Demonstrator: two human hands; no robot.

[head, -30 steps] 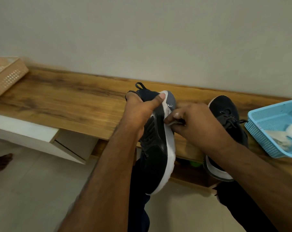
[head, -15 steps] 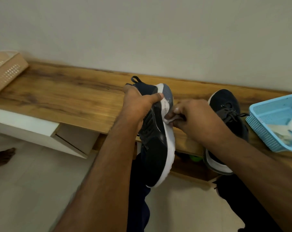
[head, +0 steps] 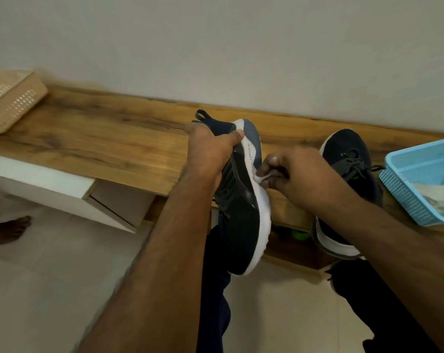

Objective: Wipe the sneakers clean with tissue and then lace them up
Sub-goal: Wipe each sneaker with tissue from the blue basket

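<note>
My left hand [head: 210,151] grips a dark navy sneaker [head: 244,212] near its heel, holding it up on its side over the bench edge, white sole facing right. My right hand [head: 292,171] pinches a small white tissue [head: 260,178] and presses it against the white sole's side. The second dark sneaker [head: 348,159] lies laced on the wooden bench [head: 101,141] to the right, partly hidden behind my right forearm.
A light-blue plastic basket [head: 404,189] with white tissue inside sits at the bench's right end. A tan woven basket [head: 12,100] stands at the far left. A white wall rises behind. A bare foot [head: 12,228] shows on the tiled floor at left.
My right hand has slid the tissue a little down along the white sole. My left hand keeps the same hold on the sneaker.
</note>
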